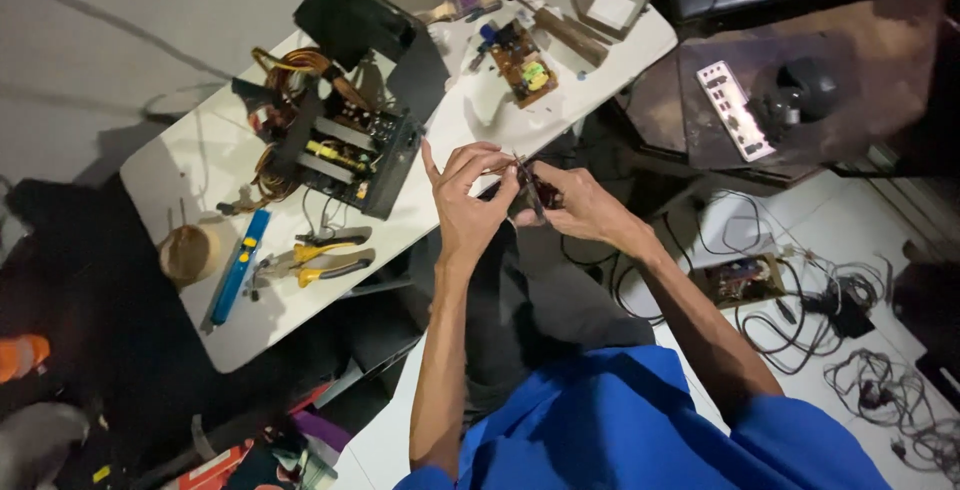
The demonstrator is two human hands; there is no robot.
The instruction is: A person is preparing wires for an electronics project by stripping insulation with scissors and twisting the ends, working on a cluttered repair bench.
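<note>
Gripping a small dark part (530,193) between both hands, just off the near edge of the white table (180,165). Left hand (470,200) pinching it with fingertips, index finger sticking up; right hand (580,205) clenching around its right side. Lying to the left: an opened power supply (345,145), yellow-handled pliers (320,262), a blue tool (238,268). Sitting farther off: a small circuit board (525,70).

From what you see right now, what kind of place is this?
Probably a small electronics repair spot. On the white table sit an opened power supply, a circuit board and pliers; loose cables lie on the floor.
</note>
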